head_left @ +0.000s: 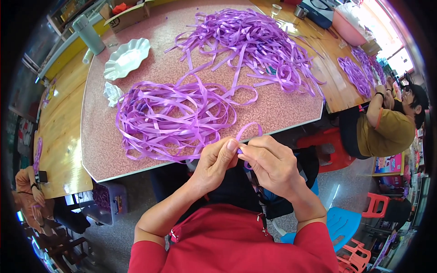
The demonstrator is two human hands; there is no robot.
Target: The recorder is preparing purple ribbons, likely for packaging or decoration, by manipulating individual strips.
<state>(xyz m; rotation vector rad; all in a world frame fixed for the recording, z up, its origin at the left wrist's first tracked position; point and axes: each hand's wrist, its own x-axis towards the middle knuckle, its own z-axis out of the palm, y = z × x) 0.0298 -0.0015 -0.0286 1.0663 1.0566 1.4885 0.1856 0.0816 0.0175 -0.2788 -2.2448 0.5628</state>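
My left hand and my right hand meet just past the table's near edge, fingertips pinched together. Between them they grip a narrow purple ribbon, which loops up above the fingers, with a bit of it showing below. The exact spot being pinched is mostly hidden by the thumbs and fingers. Directly beyond my left hand lies a loose coil of purple ribbon on the pink speckled table. Farther back spreads a larger tangled heap of purple ribbon.
Left on the table are a white scalloped dish, crumpled white paper and a grey-green bottle; a cardboard box stands behind. One person sits at right, another at left. A blue stool is beside me.
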